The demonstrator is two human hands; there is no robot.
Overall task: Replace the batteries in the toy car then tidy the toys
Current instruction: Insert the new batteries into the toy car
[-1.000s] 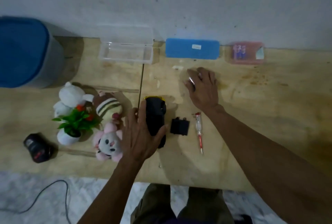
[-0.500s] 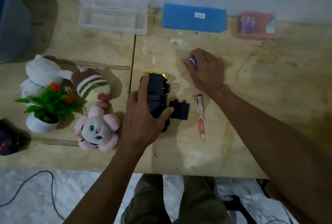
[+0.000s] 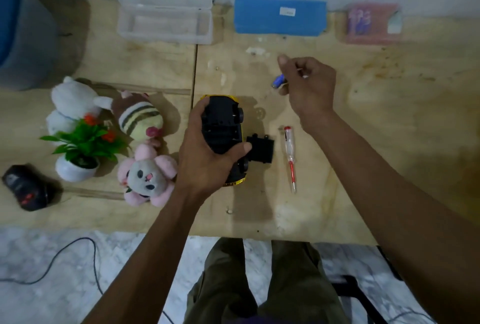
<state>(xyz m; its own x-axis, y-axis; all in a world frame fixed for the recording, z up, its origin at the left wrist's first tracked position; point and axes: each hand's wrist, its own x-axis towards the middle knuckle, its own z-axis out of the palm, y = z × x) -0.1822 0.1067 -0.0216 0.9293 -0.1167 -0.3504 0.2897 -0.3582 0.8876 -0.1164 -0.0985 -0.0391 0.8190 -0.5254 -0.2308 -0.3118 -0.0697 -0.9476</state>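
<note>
Left hand (image 3: 207, 160) grips the upturned yellow-and-black toy car (image 3: 224, 126).
Right hand (image 3: 311, 87), raised beside it, pinches a small blue battery (image 3: 279, 80).

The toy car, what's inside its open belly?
The toy car lies upside down in the left hand, its cover off beside it. The open slot looks dark; I can't tell whether batteries sit inside. The right hand holds one battery above the table.

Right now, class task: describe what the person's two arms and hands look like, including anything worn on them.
Both forearms are bare: no sleeves show, and no gloves or watch. The left hand shows no ring or band; on the right hand none can be made out. Dark olive trousers show below the arms.
</note>
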